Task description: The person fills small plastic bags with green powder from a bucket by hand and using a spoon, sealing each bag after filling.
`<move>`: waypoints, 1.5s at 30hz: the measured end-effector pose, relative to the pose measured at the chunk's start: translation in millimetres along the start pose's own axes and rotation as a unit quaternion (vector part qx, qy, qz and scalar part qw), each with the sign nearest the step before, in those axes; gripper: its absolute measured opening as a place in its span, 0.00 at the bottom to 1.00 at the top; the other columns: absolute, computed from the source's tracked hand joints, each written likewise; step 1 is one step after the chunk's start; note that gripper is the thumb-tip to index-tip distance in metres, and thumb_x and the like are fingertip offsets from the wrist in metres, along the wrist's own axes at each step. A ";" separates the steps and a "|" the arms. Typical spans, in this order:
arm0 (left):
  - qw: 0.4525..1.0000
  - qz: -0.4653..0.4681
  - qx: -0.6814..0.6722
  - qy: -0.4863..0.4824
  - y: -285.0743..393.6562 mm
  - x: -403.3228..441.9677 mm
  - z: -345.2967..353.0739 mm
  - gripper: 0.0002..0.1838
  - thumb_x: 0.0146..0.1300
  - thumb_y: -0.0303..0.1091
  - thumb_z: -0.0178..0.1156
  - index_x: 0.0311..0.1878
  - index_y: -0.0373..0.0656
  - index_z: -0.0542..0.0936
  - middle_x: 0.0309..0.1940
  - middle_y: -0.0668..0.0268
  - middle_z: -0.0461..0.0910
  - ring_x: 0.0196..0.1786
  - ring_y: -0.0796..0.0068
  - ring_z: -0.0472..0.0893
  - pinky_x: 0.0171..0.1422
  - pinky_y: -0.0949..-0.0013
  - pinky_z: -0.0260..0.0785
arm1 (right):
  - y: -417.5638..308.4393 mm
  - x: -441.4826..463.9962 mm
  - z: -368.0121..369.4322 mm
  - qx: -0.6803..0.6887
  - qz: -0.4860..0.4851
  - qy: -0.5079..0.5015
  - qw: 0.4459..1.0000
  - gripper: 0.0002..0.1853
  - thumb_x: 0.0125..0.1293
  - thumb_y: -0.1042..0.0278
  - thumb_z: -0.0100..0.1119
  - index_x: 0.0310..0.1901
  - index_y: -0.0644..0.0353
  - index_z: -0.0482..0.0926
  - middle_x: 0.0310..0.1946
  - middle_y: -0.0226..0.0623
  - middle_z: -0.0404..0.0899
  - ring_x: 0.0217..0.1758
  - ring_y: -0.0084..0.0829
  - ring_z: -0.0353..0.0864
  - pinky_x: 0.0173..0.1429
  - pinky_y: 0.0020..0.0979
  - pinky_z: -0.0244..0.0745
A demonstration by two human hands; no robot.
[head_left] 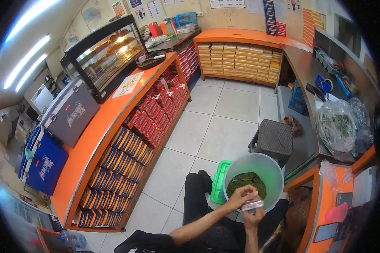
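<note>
My right hand (253, 216) is closed around a small shiny, see-through packet or case (252, 205); its exact kind is too small to tell. My left hand (242, 196) is at its upper edge, fingers pinched together, and what lies between them is hidden. Both hands are over the near rim of a large translucent tub (274, 181). Inside the tub is a green-brown loose, ground material (259, 184), with a thin metal utensil (242, 180) lying on top. A green plastic lid or basket (218, 185) is at the tub's left side.
A dark woven-pattern stool (274, 137) stands behind the tub. To the left, an orange counter (84, 147) holds stacked boxes (120, 164) beneath and cool boxes (74, 111) on top. At right, a metal counter (304, 88) carries plastic bags (335, 122).
</note>
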State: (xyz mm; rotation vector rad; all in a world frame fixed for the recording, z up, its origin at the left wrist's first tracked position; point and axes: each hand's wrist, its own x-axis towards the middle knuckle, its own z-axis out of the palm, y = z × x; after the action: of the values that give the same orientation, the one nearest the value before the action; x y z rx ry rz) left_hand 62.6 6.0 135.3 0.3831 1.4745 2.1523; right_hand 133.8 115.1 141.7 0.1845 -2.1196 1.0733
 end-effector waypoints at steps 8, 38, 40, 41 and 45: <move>0.983 0.057 0.167 0.055 18.2 -15.4 -42.7 0.11 0.66 0.29 0.67 0.50 0.38 0.81 0.40 0.70 0.83 0.44 0.83 0.80 0.49 0.73 0.74 | 11.2 15.3 -11.8 0.419 0.305 -0.165 0.839 0.20 0.68 0.77 0.52 0.61 0.69 0.70 0.43 0.42 0.85 0.47 0.33 0.86 0.51 0.32 0.82; 0.912 0.080 0.391 -0.098 12.3 -40.4 -59.2 0.21 0.73 0.52 0.54 0.44 0.41 0.77 0.42 0.57 0.77 0.50 0.57 0.76 0.54 0.54 0.66 | 21.3 10.0 0.0 0.071 0.134 -0.278 0.948 0.06 0.59 0.76 0.69 0.31 0.67 0.81 0.22 0.38 0.80 0.23 0.24 0.77 0.30 0.27 0.71; 0.933 0.059 0.332 -0.125 9.1 -42.5 -57.6 0.21 0.78 0.48 0.46 0.47 0.36 0.76 0.37 0.49 0.78 0.42 0.49 0.78 0.50 0.54 0.68 | 14.6 12.4 -3.8 0.099 0.146 -0.286 0.942 0.05 0.60 0.75 0.69 0.31 0.67 0.82 0.22 0.37 0.80 0.23 0.24 0.76 0.30 0.27 0.70; 0.933 0.065 0.332 -0.123 8.5 -42.7 -57.7 0.21 0.78 0.48 0.46 0.47 0.36 0.76 0.37 0.49 0.78 0.42 0.49 0.78 0.50 0.54 0.68 | 13.2 13.2 -5.2 0.129 0.163 -0.290 0.934 0.05 0.61 0.75 0.69 0.31 0.66 0.83 0.22 0.36 0.80 0.23 0.23 0.75 0.29 0.28 0.69; 0.929 0.078 0.344 -0.116 2.7 -45.4 -59.7 0.19 0.78 0.45 0.45 0.46 0.37 0.76 0.35 0.50 0.77 0.41 0.47 0.78 0.48 0.52 0.69 | 20.9 4.8 -5.3 0.093 0.236 -0.315 0.915 0.07 0.62 0.73 0.68 0.30 0.66 0.81 0.17 0.35 0.77 0.20 0.21 0.73 0.26 0.29 0.66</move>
State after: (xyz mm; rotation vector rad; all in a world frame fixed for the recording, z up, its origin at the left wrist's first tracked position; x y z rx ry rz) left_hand 70.5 -66.5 117.6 0.9868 2.0709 1.5539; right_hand 124.3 133.4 133.6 0.1179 -2.7196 1.6748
